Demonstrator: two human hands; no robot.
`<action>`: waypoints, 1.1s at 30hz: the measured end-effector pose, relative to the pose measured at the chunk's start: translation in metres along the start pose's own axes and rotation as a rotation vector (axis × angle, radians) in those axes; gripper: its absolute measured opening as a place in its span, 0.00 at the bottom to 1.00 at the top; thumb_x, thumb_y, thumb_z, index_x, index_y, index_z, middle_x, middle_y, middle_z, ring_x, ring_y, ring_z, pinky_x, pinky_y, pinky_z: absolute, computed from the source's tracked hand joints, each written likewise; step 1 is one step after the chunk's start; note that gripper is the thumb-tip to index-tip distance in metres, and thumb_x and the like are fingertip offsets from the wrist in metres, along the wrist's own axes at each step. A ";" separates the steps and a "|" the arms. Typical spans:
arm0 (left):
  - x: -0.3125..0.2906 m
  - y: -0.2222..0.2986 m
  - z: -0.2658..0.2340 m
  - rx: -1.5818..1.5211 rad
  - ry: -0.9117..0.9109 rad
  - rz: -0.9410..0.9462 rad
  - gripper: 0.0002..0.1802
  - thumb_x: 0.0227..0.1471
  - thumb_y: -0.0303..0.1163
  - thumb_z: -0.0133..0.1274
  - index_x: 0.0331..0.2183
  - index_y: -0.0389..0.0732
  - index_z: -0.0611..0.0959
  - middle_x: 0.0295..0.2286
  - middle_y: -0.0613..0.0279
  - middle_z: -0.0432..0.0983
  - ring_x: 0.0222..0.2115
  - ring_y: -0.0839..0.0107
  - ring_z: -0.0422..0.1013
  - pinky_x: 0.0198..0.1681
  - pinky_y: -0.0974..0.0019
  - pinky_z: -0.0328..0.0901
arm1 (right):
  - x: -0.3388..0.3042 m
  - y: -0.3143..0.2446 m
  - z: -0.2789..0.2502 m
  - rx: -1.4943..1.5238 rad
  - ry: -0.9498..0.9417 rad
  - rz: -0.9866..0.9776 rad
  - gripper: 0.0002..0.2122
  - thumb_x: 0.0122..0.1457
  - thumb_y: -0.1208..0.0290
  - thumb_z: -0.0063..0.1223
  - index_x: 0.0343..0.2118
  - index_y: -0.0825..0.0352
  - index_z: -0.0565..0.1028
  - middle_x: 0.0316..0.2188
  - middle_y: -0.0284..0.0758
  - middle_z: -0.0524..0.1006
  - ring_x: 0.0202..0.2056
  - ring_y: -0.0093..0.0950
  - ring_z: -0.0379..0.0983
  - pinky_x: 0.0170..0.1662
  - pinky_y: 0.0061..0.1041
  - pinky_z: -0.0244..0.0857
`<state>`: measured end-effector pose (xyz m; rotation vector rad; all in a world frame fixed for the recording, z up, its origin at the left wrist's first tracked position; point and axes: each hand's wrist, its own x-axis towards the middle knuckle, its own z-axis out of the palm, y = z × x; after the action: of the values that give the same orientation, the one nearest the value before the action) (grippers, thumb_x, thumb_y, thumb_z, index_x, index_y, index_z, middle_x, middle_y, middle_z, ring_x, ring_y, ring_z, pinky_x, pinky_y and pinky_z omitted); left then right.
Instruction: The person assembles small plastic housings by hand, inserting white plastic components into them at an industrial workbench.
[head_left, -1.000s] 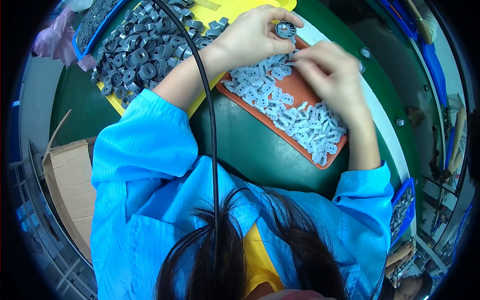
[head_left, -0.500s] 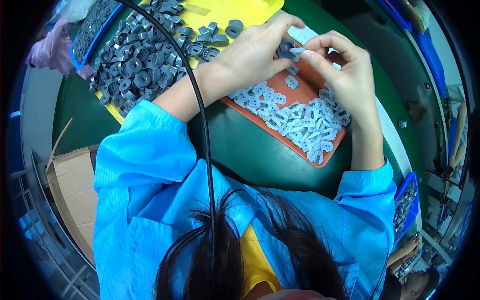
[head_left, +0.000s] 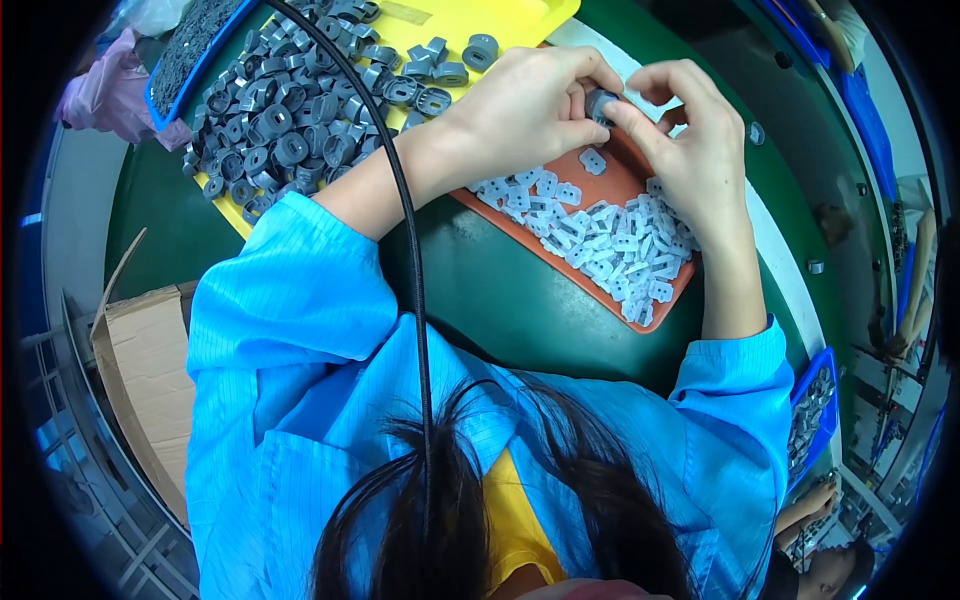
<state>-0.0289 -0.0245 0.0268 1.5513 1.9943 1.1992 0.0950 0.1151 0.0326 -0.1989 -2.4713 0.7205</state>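
Observation:
Over the far end of the orange tray (head_left: 672, 300), my left hand (head_left: 525, 115) is closed round a small round grey plastic part (head_left: 600, 104), gripping it with thumb and fingers. My right hand (head_left: 690, 140) meets it from the other side, its thumb pressed against the part and its fingers curled. No white piece shows between the hands; the part's inside is hidden by my fingers. Below them, many small white plastic pieces (head_left: 625, 245) with two holes lie heaped in the tray. A single white piece (head_left: 593, 161) lies apart, closer to my hands.
A yellow tray (head_left: 470, 18) at the far left carries a big pile of grey parts (head_left: 290, 120). A black cable (head_left: 408, 215) hangs across the view. Blue bins (head_left: 165, 105) (head_left: 822, 440) stand at both sides, and an opened cardboard box (head_left: 145, 370) is at the left.
The white piece that my right fingertips held at the grey part is out of sight now. My right thumb has moved against the grey part, and both hands have shifted slightly right.

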 end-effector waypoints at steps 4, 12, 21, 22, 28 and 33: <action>0.001 -0.007 0.006 0.045 0.078 0.233 0.18 0.39 0.21 0.61 0.37 0.37 0.78 0.30 0.61 0.68 0.23 0.76 0.69 0.28 0.73 0.66 | 0.004 0.013 -0.004 0.535 -0.233 0.311 0.10 0.49 0.75 0.60 0.34 0.73 0.77 0.29 0.34 0.79 0.31 0.18 0.74 0.33 0.18 0.69; -0.003 0.001 0.015 0.127 0.132 0.280 0.20 0.38 0.21 0.62 0.38 0.38 0.76 0.36 0.59 0.65 0.25 0.75 0.67 0.28 0.74 0.65 | -0.006 0.014 0.012 0.995 -0.189 0.520 0.01 0.53 0.78 0.51 0.26 0.69 0.73 0.22 0.29 0.75 0.22 0.13 0.69 0.27 0.12 0.64; -0.003 -0.007 -0.013 0.055 -0.150 0.374 0.23 0.36 0.23 0.63 0.40 0.43 0.81 0.38 0.60 0.67 0.42 0.64 0.67 0.44 0.66 0.66 | 0.000 0.001 -0.016 0.922 -0.534 0.580 0.07 0.48 0.81 0.58 0.30 0.70 0.73 0.23 0.30 0.76 0.23 0.17 0.74 0.29 0.14 0.68; -0.001 -0.010 -0.013 0.049 -0.124 0.411 0.23 0.38 0.23 0.63 0.41 0.45 0.81 0.38 0.60 0.68 0.41 0.64 0.68 0.44 0.66 0.66 | 0.002 -0.001 -0.016 0.880 -0.490 0.568 0.07 0.48 0.82 0.58 0.30 0.70 0.73 0.23 0.30 0.76 0.23 0.17 0.74 0.29 0.14 0.68; 0.001 -0.003 -0.002 -0.052 0.086 0.516 0.24 0.39 0.25 0.63 0.43 0.43 0.80 0.37 0.61 0.69 0.38 0.65 0.68 0.41 0.65 0.66 | 0.006 0.010 -0.019 1.170 -0.386 0.477 0.08 0.47 0.83 0.55 0.32 0.69 0.72 0.30 0.32 0.76 0.31 0.16 0.73 0.35 0.14 0.67; -0.003 -0.002 0.003 0.189 0.127 0.426 0.25 0.42 0.28 0.60 0.46 0.43 0.76 0.37 0.60 0.70 0.39 0.60 0.68 0.45 0.61 0.63 | 0.004 0.037 -0.007 1.399 -0.496 0.531 0.06 0.46 0.79 0.54 0.29 0.65 0.70 0.25 0.29 0.74 0.26 0.15 0.69 0.29 0.12 0.61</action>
<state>-0.0267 -0.0260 0.0230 2.1238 1.9608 1.3186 0.0951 0.1506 0.0202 -0.1220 -1.6752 2.7208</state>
